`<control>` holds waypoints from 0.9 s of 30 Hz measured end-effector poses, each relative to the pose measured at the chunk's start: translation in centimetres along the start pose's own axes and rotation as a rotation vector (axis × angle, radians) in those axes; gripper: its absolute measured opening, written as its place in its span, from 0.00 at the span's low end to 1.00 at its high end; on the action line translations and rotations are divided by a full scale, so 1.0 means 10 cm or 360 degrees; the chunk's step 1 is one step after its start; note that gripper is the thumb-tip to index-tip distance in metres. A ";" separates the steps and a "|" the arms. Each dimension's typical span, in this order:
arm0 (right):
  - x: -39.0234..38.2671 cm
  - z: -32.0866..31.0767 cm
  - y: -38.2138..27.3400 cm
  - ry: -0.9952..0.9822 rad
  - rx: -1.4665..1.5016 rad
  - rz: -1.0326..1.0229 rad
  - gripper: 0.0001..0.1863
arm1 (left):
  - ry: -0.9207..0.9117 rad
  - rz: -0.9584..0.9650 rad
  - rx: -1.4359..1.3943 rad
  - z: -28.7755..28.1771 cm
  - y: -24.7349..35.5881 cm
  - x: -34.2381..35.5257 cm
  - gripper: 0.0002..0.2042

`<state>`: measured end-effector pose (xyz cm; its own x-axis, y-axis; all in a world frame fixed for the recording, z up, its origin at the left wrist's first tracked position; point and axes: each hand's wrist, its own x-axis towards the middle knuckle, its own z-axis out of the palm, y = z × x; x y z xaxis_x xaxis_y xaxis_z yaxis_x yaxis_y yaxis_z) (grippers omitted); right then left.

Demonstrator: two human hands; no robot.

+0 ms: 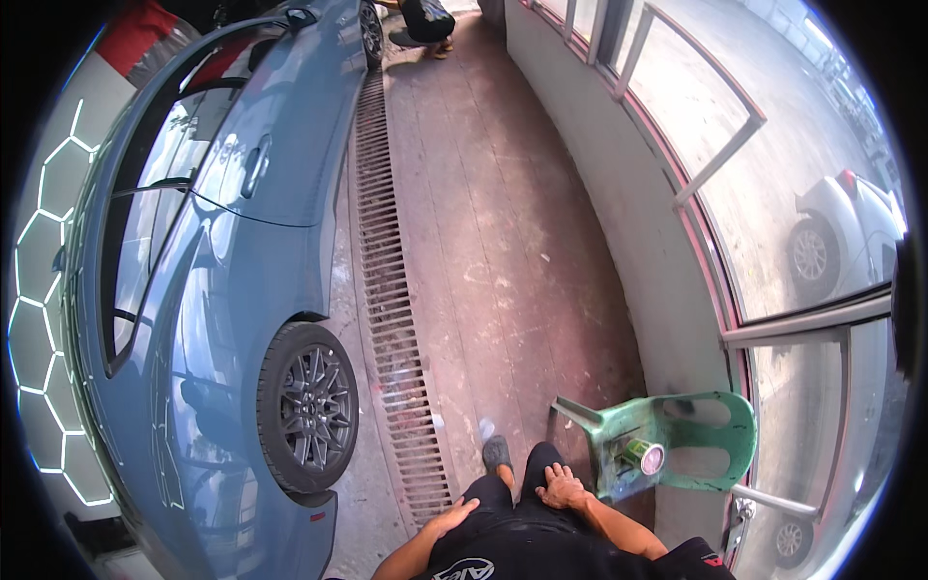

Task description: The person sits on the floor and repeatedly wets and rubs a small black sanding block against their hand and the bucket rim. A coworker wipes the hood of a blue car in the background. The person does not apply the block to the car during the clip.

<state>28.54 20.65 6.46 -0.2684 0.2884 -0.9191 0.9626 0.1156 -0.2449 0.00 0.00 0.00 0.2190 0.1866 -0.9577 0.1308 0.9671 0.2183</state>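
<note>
My left hand lies on my left thigh, its fingers resting on the dark shorts with nothing seen in them. On my right thigh, close to the knee, my right hand rests with fingers spread and holds nothing. Just right of it stands a green plastic chair, its seat stained with paint. A small green can with a pale top sits on that seat. To my left is a blue-grey car, with its dark multi-spoke wheel nearest me.
A slotted floor drain runs alongside the car. Another person crouches by the car's far wheel. A low wall with framed windows, one pane swung out, borders the right. Beyond the glass stands a white car.
</note>
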 end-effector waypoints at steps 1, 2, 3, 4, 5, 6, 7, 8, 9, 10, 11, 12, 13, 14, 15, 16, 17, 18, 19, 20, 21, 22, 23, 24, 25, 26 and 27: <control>0.24 -0.41 -0.04 -0.0010 -0.0129 -0.0197 0.35 | 0.0030 0.0047 -0.0030 -0.07 0.13 0.34 0.56; 0.43 -0.76 0.09 0.0210 -0.0124 -0.0306 0.32 | 0.0059 0.0098 -0.0018 0.00 0.49 0.54 0.55; 0.00 -0.68 -0.53 0.0254 0.0153 -0.0342 0.28 | 0.0007 -0.0139 0.0136 -0.45 0.41 -0.50 0.55; 0.08 -1.12 -0.64 0.0450 0.0182 -0.0486 0.25 | 0.0032 -0.0144 0.0103 -0.55 0.70 -0.61 0.52; 0.15 -1.51 -0.62 0.0646 0.0214 -0.0602 0.23 | -0.0157 0.0145 0.0063 -0.64 1.02 -0.71 0.51; 0.22 -1.94 -0.53 0.0877 0.0461 -0.0653 0.19 | -0.0356 0.0453 0.0028 -0.72 1.40 -0.77 0.49; 0.24 -2.27 -0.64 0.0916 0.0482 -0.0576 0.18 | -0.0421 0.0544 -0.0016 -0.82 1.59 -0.80 0.48; 0.25 -2.63 -0.74 0.0958 0.0506 -0.0493 0.18 | -0.0365 0.0521 -0.0026 -0.95 1.81 -0.71 0.47; 0.20 -2.97 -0.84 0.0996 0.0538 -0.0392 0.18 | -0.0304 0.0492 -0.0043 -1.09 2.02 -0.63 0.45; 0.12 -3.37 -0.98 0.0946 0.0541 -0.0327 0.19 | -0.0230 0.0464 -0.0062 -1.26 2.22 -0.54 0.44; 0.23 -3.66 -1.04 0.0992 0.0460 -0.0398 0.19 | -0.0140 0.0438 -0.0104 -1.43 2.42 -0.43 0.42; 0.33 -4.02 -1.02 0.1071 0.0376 -0.0441 0.18 | -0.0034 0.0427 -0.0130 -1.60 2.72 -0.28 0.41; 0.41 -4.32 -1.07 0.1114 0.0299 -0.0501 0.18 | 0.0116 0.0399 -0.0195 -1.77 2.92 -0.19 0.40; 0.56 -4.67 -1.09 0.1153 0.0204 -0.0544 0.18 | 0.0287 0.0389 -0.0255 -1.97 3.17 -0.07 0.38; 0.70 -4.99 -1.14 0.1184 0.0112 -0.0572 0.18 | 0.0461 0.0384 -0.0320 -2.17 3.41 0.07 0.37; 0.74 -5.36 -1.25 0.1167 -0.0021 -0.0509 0.14 | 0.0603 0.0400 -0.0427 -2.35 3.66 0.12 0.35; 0.85 -5.67 -1.31 0.1314 0.0062 -0.0812 0.12 | 0.0717 0.0441 -0.0535 -2.61 3.91 0.16 0.34; 0.85 -5.98 -1.66 0.1274 0.0054 -0.0999 0.11 | 0.0563 0.0615 -0.0934 -3.03 3.74 0.29 0.38; 0.82 -6.37 -1.65 0.1300 0.0001 -0.1008 0.11 | 0.0665 0.0682 -0.0753 -3.10 4.33 0.20 0.36; 0.82 -6.73 -1.59 0.1287 -0.0125 -0.0973 0.12 | 0.0652 0.0674 -0.0760 -3.11 4.95 0.07 0.35; 0.87 -7.05 -1.69 0.1253 -0.0216 -0.1024 0.12 | 0.0732 0.0655 -0.0775 -3.25 5.33 -0.13 0.33; 0.95 -7.36 -1.85 0.1203 -0.0315 -0.1087 0.13 | 0.0771 0.0681 -0.0825 -3.42 5.50 -0.06 0.32; 0.98 -7.69 -2.00 0.1173 -0.0330 -0.1056 0.13 | 0.0800 0.0705 -0.0871 -3.60 5.67 0.07 0.31; 1.03 -8.00 -2.13 0.1141 -0.0330 -0.1013 0.13 | 0.0824 0.0717 -0.0904 -3.80 5.84 0.22 0.31; 1.13 -8.27 -2.23 0.1117 -0.0323 -0.0953 0.13 | 0.0881 0.0622 -0.0825 -3.99 6.03 0.42 0.31; 1.41 -8.49 -2.19 0.1189 -0.0302 -0.0869 0.12 | 0.0944 0.0536 -0.0732 -4.23 6.15 0.72 0.32; 1.64 -8.65 -2.24 0.1205 -0.0244 -0.0841 0.12 | 0.1043 0.0433 -0.0641 -4.55 6.11 1.06 0.32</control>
<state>-0.57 105.04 23.55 -0.6733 0.6989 -0.2413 0.7086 0.5168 -0.4804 -33.69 68.92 -5.33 -0.4332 0.3667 -0.8233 -0.2302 0.8381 0.4945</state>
